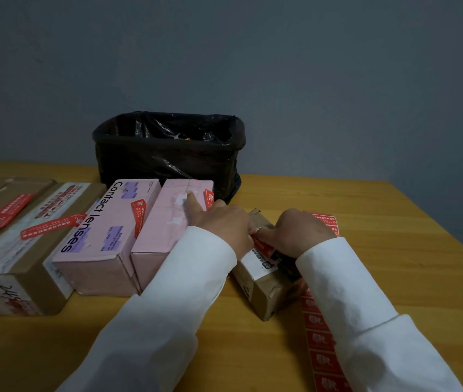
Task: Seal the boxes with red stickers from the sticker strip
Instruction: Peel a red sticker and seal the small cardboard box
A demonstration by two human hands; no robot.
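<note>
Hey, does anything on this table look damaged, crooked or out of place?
Yes: the plain pink cardboard box has white torn patches on its top, as if a label was peeled off. The red stickers on the brown boxes lie diagonally rather than square.

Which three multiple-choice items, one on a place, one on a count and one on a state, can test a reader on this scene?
1. Where does the black-lined bin stand?
A. behind the pink boxes
B. on the floor
C. at the table's right edge

2. How many pink boxes lie on the table?
A. one
B. two
C. four

3. What are both hands doing?
A. resting idle
B. lifting the bin
C. working a red sticker on the small brown box

Key: 1 A, the bin stands behind them; 2 B, two lie together; 3 C, left hand and right hand meet there.
</note>
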